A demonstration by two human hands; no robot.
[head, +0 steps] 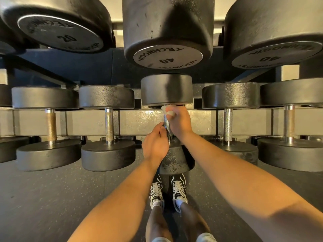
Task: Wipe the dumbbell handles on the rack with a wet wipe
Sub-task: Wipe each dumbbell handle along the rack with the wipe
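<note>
- The right hand pinches a crumpled white wipe between curled fingers and presses it to the far end of a handle, just under the far head.
- The left hand curls its fingers round the near end of the same handle, close to the near head.
- That handle belongs to the middle dumbbell in the lower row of the rack, lying across the rail with 1 head beyond it and 1 on the near side.
- 2 more dumbbells lie on each side in that row, apart from the hands.
- Above, the heads of the upper row read 20 and 40.
- Black-and-white shoes stand on the dark speckled floor below the middle dumbbell.
</note>
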